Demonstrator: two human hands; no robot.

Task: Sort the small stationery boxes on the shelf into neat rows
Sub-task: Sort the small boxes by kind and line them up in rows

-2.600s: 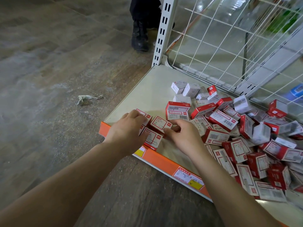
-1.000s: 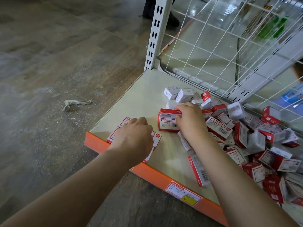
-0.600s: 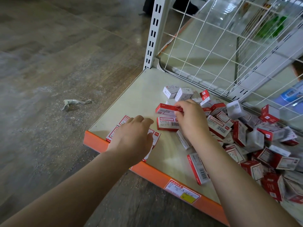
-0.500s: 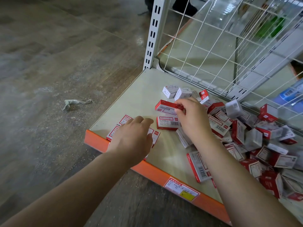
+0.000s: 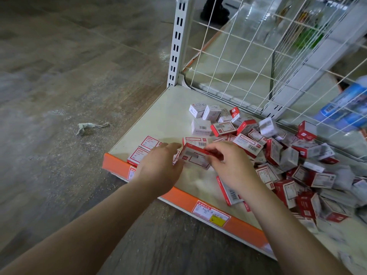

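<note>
A low cream shelf (image 5: 164,120) with an orange front strip holds many small red-and-white stationery boxes. My right hand (image 5: 228,165) pinches one red-and-white box (image 5: 195,156) by its right end and holds it tilted just above the shelf. My left hand (image 5: 158,165) lies with relaxed fingers over several flat boxes (image 5: 146,148) lined up at the shelf's front left corner, its fingertips close to the held box. A loose heap of boxes (image 5: 288,155) covers the right side of the shelf. A second box (image 5: 194,140) lies flat just behind the held one.
A white slotted upright (image 5: 178,42) and a white wire grid (image 5: 258,56) close the shelf's back. A crumpled scrap of paper (image 5: 89,127) lies on the wooden floor at left. Someone's dark shoe (image 5: 213,10) stands beyond the upright. Blue packages (image 5: 345,108) show behind the grid at right.
My right hand lifted a box off the stacked pair in the middle and brought it down and forward toward my left hand. My left hand stayed over the front-left row.
</note>
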